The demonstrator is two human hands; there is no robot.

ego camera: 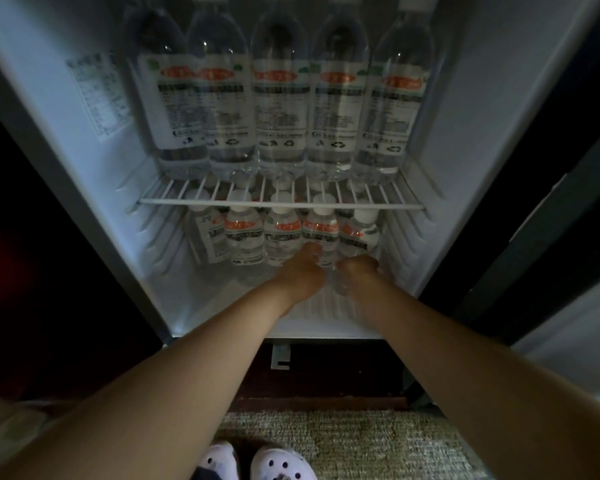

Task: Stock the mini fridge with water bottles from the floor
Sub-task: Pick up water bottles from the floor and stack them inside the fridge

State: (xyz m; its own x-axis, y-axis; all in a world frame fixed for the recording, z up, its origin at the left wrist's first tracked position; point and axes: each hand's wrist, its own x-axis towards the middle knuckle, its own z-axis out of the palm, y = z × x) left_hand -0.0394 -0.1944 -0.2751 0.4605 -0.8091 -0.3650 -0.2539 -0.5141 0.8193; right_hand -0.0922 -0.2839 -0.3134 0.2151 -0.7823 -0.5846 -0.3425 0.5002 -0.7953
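The mini fridge (471, 109) stands open before me. Several clear water bottles (280, 109) with white and red labels line its wire shelf (281, 202). Below the shelf stands another row of several bottles (245, 237). Both my arms reach into the lower compartment. My left hand (300, 271) grips the base of the fourth bottle (321, 226) in the lower row. My right hand (355, 273) curls round the rightmost bottle (359, 233), low down on it. The fingertips of both hands are hidden behind the bottles.
The fridge's white floor (222, 306) shows in front of the lower row. The open door's edge (548, 209) is at the right. A dark cabinet side (32, 237) flanks the left. Below lie a carpet (361, 441) and my white shoes (278, 462).
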